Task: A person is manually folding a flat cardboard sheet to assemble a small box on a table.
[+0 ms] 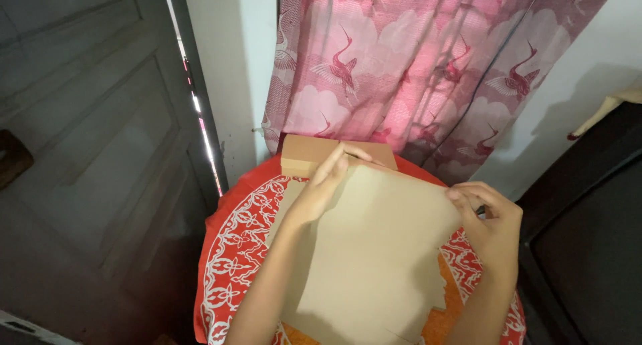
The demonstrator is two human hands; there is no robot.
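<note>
Left hand (321, 188) lies flat on the brown paper (374, 251), fingers together, tips reaching the box (304, 156) at the paper's far edge. Right hand (491, 224) pinches the paper's right corner, fingers clamped on it. Paper covers most of the round counter (231, 251) with its red-and-white patterned cloth. Pink bird-print curtain (414, 57) hangs behind.

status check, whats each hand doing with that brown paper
Left hand flat on brown paper sheet, fingertips at small cardboard box. Right hand pinching the sheet's right edge. Sheet lies over red patterned table; nothing obstructing.
</note>
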